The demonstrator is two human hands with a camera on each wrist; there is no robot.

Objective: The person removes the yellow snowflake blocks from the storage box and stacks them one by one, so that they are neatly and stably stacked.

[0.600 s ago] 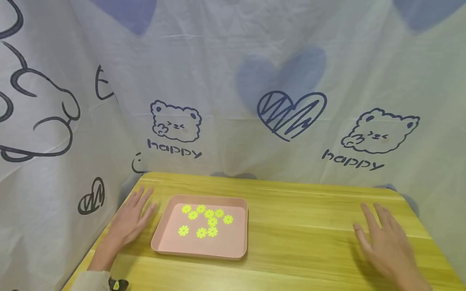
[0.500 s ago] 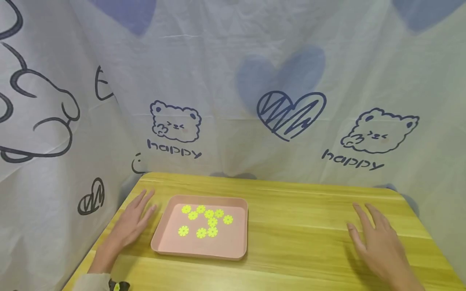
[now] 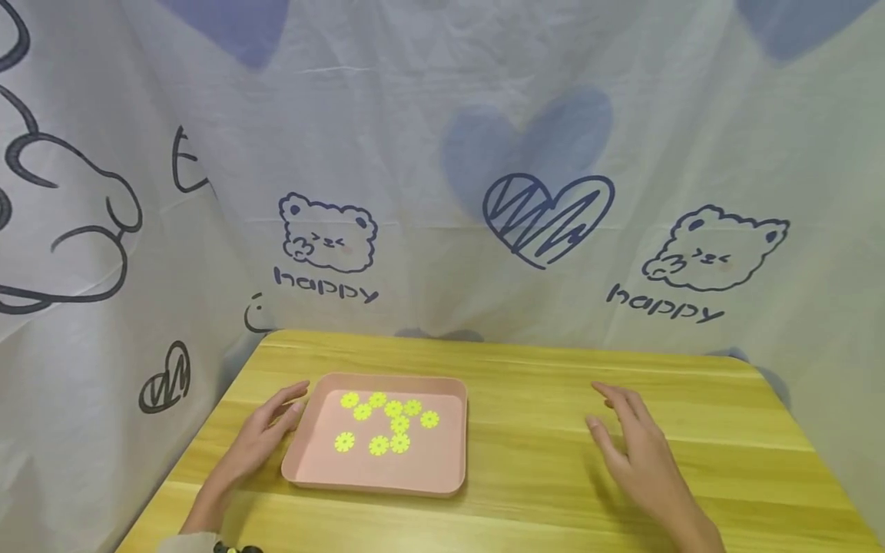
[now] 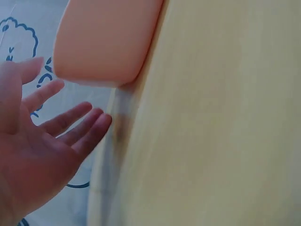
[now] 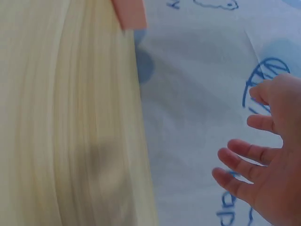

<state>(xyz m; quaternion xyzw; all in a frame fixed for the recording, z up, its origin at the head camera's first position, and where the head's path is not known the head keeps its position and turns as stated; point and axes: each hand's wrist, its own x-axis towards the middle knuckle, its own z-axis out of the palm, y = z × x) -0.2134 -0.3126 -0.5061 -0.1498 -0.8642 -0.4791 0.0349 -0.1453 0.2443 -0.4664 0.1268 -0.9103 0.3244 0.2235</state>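
Note:
A shallow pink tray (image 3: 373,472) lies on the left half of the table, holding several flat yellow-green flower-shaped discs (image 3: 378,445). My left hand (image 3: 259,438) is just off the tray's left side, its fingers spread; the left wrist view shows the tray (image 4: 108,42) apart from the fingertips and the left hand (image 4: 51,136) holding nothing. Well to the right of the tray my right hand (image 3: 639,457) hovers over the wood with relaxed fingers. In the right wrist view that right hand (image 5: 268,160) holds nothing, and only a corner of the tray (image 5: 131,14) shows.
The wood-grain table (image 3: 539,438) reaches back to a white curtain (image 3: 429,153) printed with hearts and bear faces. More curtain (image 3: 76,369) hangs along the left side. A dark wristband (image 3: 238,549) shows at the left cuff.
Both hands have moved inward: the left closer to the tray's left side, the right clearly leftward over the table. The head view has shifted slightly. The tray and discs stay in place.

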